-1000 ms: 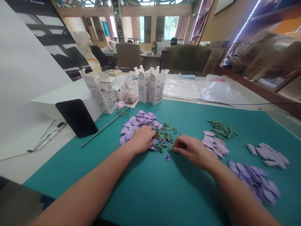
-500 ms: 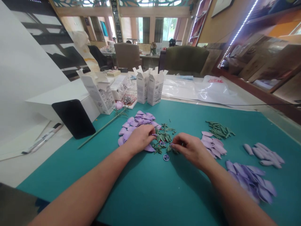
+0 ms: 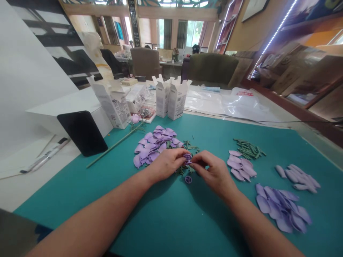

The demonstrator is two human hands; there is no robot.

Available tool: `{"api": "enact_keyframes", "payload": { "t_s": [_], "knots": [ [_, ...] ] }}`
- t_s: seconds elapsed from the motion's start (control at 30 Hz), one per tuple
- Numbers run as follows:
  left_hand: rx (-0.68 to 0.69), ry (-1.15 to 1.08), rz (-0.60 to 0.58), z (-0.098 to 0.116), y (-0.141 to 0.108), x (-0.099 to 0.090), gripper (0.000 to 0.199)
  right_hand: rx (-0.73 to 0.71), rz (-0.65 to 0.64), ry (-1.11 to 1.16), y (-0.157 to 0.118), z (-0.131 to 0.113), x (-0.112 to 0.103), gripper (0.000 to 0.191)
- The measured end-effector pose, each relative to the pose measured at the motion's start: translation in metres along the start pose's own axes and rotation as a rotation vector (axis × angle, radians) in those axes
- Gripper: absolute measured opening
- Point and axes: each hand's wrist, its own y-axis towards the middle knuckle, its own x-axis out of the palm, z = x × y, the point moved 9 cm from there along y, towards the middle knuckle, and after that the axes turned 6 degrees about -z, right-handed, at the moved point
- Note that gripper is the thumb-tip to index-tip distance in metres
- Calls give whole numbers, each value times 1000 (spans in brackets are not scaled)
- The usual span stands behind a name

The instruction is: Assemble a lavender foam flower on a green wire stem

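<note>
My left hand (image 3: 167, 162) pinches a small round purple piece (image 3: 187, 157) above the pile of small green parts (image 3: 190, 145). Close by on the right, my right hand (image 3: 211, 167) has thumb and forefinger closed at the edge of a small purple piece, partly covered by the fingertips. Just below them a purple spoked ring (image 3: 188, 179) lies flat on the green mat (image 3: 171, 221). Left of the green parts spreads a heap of light purple petals (image 3: 144, 150).
On the right lie green sticks (image 3: 249, 149), pale petals (image 3: 241, 166), pale oblong pieces (image 3: 301, 176) and darker purple petals (image 3: 284, 207). A flower stem (image 3: 115, 143), a black tablet (image 3: 82, 132) and white boxes (image 3: 177, 100) stand or lie farther back and left.
My left hand has moved right, off the petal heap, and my right hand slightly left. Their fingertips are now together at the purple pieces.
</note>
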Motion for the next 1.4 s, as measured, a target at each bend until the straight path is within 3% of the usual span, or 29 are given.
{"api": "enact_keyframes", "payload": {
  "t_s": [0.67,0.8,1.2,1.4],
  "knots": [
    [126,61,-57,17,-7,7,35,11,45,-25,-1,3,-4,5],
    [145,77,-65,19,-8,7,29,19,44,-33,-1,3,-5,6],
    [106,207,-71,16,-8,11,28,85,79,-32,-3,7,-6,7],
    [90,128,-59,15,-7,9,29,124,95,13,-3,13,-6,12]
  ]
}}
